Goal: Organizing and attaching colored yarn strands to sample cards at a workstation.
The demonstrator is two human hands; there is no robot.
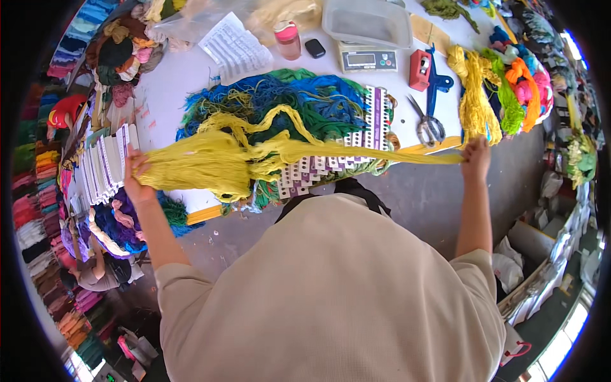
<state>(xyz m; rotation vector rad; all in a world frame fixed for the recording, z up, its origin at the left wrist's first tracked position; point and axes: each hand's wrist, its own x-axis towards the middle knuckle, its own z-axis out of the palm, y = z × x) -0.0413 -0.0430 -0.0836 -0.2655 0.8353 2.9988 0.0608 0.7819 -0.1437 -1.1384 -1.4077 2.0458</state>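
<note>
A long skein of yellow yarn (pixel 203 159) is stretched across me between both hands. My left hand (pixel 137 175) grips its wide, fanned-out left end. At the far right, my right hand (pixel 476 156) is a closed fist round the narrow end of the strands. Beneath the skein lie punched thread cards (pixel 375 121), white with purple strips, with green yarn tied along them. Blue and green yarn (pixel 273 95) is heaped just behind the skein. Another yellow hank (pixel 471 89) hangs over the table edge beyond my right hand.
On the white table (pixel 162 114) are scissors (pixel 429 127), a red tape dispenser (pixel 420 69), a digital scale (pixel 369 60) with a plastic tray (pixel 367 22), a pink-lidded bottle (pixel 287 41) and a written sheet (pixel 234 48). Stacked cards (pixel 108 162) stand at left. Other people are nearby at left.
</note>
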